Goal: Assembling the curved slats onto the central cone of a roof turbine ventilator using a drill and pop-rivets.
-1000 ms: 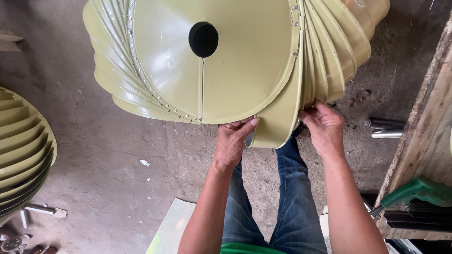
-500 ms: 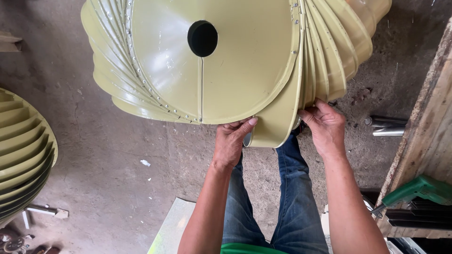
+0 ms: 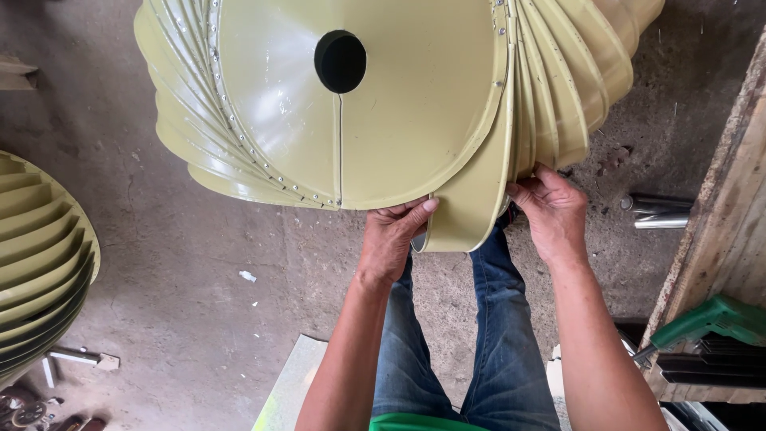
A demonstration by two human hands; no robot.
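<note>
Curved blade [image 3: 471,203] at the ventilator [image 3: 359,104] rim, edges pinched in left hand [image 3: 392,239] and right hand [image 3: 552,211] grips

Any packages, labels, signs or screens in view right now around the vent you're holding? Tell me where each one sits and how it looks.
None in view: no package, label, sign or screen.
Both hands, left hand and right hand, grip a loose curved blade at the lower edge of the pale green metal vent, which bears only rivets and a dark centre hole.
A green power drill lies at the right by a wooden bench; no marking is legible on it.
</note>
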